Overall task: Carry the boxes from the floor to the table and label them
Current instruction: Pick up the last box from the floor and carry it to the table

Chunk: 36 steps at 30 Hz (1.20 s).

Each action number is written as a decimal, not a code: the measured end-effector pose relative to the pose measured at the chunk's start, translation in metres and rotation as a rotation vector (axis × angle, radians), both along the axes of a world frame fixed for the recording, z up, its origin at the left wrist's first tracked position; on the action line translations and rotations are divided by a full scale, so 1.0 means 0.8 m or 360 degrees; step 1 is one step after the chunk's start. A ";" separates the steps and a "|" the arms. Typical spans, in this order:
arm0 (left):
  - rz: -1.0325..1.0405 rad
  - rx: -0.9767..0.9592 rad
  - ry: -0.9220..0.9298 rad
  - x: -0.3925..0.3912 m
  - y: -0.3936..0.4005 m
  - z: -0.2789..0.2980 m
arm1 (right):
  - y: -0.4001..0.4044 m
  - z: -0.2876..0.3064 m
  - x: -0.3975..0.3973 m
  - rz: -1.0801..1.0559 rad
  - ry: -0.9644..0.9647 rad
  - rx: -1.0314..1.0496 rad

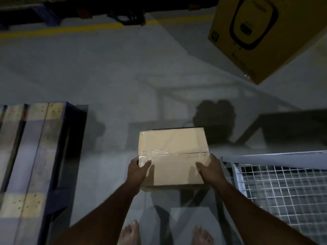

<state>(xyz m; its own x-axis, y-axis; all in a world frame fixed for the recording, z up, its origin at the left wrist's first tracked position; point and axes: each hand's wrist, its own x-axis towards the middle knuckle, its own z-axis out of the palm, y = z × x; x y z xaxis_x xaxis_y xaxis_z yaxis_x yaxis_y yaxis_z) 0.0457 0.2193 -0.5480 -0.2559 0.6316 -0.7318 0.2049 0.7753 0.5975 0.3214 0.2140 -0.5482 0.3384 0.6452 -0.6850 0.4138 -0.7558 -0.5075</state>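
boxes: 1 plain taped box is held above the grey floor, 1 printed yellow box is seen at upper right | hands: 2; left hand and right hand are clamped on its near corners, thumbs on top, remaining fingers hidden | surroundings: 1 wooden pallet at left, 1 wire-mesh cage at right, 2 bare feet below
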 end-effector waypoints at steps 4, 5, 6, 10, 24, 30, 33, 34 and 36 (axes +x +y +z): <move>0.0051 0.0101 0.0061 -0.002 0.022 0.107 | 0.020 0.110 -0.008 -0.0075 -0.0006 0.0152; 0.0063 0.0143 0.0059 -0.003 0.027 0.139 | 0.025 0.146 -0.011 -0.0101 -0.0017 0.0224; 0.0089 0.0196 0.0057 -0.006 0.032 0.170 | 0.028 0.184 -0.015 -0.0129 -0.0033 0.0297; 0.0080 0.0404 0.0076 -0.011 0.043 0.309 | 0.025 0.348 -0.025 -0.0230 -0.0109 0.0498; -0.0372 0.1203 0.0150 -0.011 0.019 0.781 | -0.120 0.779 -0.060 -0.0668 -0.0351 0.1250; -0.0389 0.1459 0.0002 -0.025 -0.052 0.860 | -0.223 0.863 -0.076 -0.0693 -0.0398 0.1506; -0.0363 0.1483 -0.0098 -0.026 -0.089 0.893 | -0.258 0.885 -0.082 -0.0697 -0.0421 0.1597; -0.0364 0.1509 -0.0110 -0.023 -0.111 0.904 | -0.282 0.896 -0.083 -0.0713 -0.0435 0.1629; -0.0393 0.1549 -0.0154 -0.021 -0.151 0.921 | -0.330 0.908 -0.083 -0.0741 -0.0479 0.1674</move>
